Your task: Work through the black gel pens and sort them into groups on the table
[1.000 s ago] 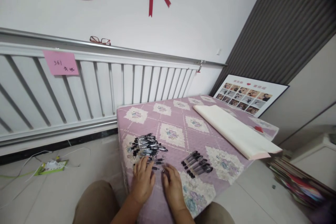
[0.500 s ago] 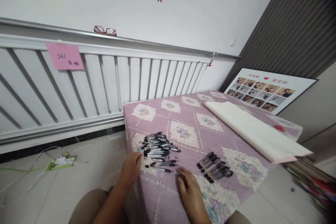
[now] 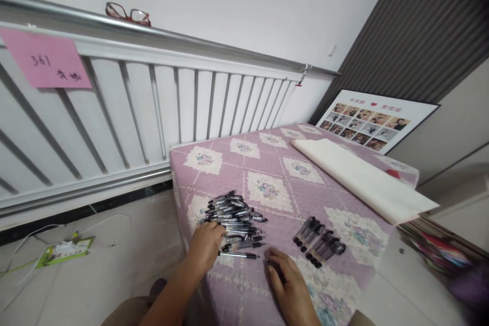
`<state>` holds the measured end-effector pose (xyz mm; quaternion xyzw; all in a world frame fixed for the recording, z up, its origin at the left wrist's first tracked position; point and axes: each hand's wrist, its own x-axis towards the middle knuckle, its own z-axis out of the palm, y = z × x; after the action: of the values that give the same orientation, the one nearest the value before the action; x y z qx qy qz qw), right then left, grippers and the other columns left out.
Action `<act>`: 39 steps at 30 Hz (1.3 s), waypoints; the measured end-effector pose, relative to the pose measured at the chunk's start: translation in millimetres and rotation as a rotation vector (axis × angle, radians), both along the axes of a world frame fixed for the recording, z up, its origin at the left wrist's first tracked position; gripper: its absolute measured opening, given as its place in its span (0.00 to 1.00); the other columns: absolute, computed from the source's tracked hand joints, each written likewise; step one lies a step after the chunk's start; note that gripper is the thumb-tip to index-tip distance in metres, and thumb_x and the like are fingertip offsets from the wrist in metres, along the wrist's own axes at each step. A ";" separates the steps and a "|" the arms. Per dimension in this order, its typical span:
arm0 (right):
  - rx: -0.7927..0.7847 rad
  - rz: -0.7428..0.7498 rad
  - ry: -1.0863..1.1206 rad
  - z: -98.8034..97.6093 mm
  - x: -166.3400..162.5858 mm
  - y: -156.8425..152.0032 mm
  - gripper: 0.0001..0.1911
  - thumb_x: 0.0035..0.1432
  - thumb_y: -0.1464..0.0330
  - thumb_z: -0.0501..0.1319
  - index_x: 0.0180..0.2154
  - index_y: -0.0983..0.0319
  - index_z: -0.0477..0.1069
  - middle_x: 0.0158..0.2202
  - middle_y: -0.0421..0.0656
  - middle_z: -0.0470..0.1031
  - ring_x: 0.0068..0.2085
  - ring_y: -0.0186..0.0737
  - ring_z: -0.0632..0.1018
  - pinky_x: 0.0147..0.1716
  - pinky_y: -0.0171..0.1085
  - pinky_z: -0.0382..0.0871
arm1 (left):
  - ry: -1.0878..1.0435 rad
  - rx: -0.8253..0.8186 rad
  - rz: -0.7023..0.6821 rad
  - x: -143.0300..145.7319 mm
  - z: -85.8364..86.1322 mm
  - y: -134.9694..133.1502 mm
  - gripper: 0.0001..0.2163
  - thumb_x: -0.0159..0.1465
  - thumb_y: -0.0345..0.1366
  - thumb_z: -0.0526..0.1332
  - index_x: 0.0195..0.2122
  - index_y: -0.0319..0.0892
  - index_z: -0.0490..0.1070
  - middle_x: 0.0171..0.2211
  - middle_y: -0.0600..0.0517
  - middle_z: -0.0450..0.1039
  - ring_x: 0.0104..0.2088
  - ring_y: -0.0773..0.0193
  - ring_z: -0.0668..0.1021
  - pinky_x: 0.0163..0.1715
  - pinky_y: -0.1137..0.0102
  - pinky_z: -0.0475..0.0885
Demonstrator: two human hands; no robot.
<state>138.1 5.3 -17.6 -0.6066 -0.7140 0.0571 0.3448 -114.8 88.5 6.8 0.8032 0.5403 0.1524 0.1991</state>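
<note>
My left hand [image 3: 207, 245] is at the left edge of a loose pile of black-and-clear pens [image 3: 231, 209]. Its fingers are curled together against the pens' ends; what lies between the fingertips is hidden. One single pen [image 3: 240, 254] lies along the pile's near side, its tip pointing right. Right of that tip, my right hand [image 3: 289, 281] rests on the flowered cloth with bent fingers. A tiny dark bit shows at its thumb and fingertips, too small to name. Farther right, several capped pens [image 3: 319, 242] lie side by side in a neat row.
A purple patterned cloth [image 3: 229, 178] covers the surface under the pens. A folded cream sheet [image 3: 359, 178] lies across its far right part. Behind are a white radiator [image 3: 183, 102] and a photo board [image 3: 376, 119]. A power strip [image 3: 64, 252] with cables is on the floor at left.
My left hand has moved forward and right, up to the pile's left edge. My right hand stays beside the single pen's tip. The whole view has shifted somewhat.
</note>
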 end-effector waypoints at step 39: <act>-0.097 -0.187 0.221 1.9 -1.4 -9.4 0.13 0.58 0.61 0.57 0.37 0.61 0.74 0.35 0.46 0.79 0.38 0.44 0.79 0.41 0.41 0.74 | -0.015 -0.065 -0.133 24.6 8.1 -51.0 0.07 0.65 0.30 0.54 0.41 0.45 0.69 0.40 0.50 0.72 0.42 0.58 0.74 0.42 0.67 0.67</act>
<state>136.7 -4.1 -15.8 -0.6763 -0.6086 0.1255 0.3955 -90.2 37.4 14.9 0.8292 0.4891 0.1269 0.2389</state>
